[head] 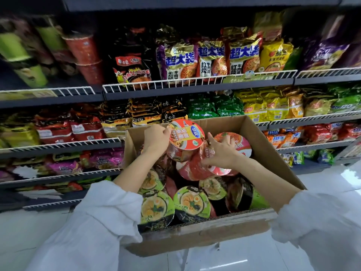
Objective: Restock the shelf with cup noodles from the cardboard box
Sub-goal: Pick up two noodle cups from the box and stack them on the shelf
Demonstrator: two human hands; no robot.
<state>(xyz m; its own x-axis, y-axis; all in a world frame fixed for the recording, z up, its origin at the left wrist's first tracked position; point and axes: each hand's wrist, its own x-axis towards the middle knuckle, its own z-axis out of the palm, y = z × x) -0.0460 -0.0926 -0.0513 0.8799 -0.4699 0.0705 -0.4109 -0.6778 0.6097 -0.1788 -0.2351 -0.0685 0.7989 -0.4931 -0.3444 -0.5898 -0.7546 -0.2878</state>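
Left hand (156, 137) is gripping a red cup (186, 134) above the cardboard box (195, 231); right hand (220, 151) is clutching another cup (232, 151) (loosely, risking a drop).

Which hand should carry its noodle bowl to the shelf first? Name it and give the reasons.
Left. The left hand already holds the orange-lidded bowl raised above the box, nearest the shelf. The right hand grips a pink-lidded bowl lower among the others.
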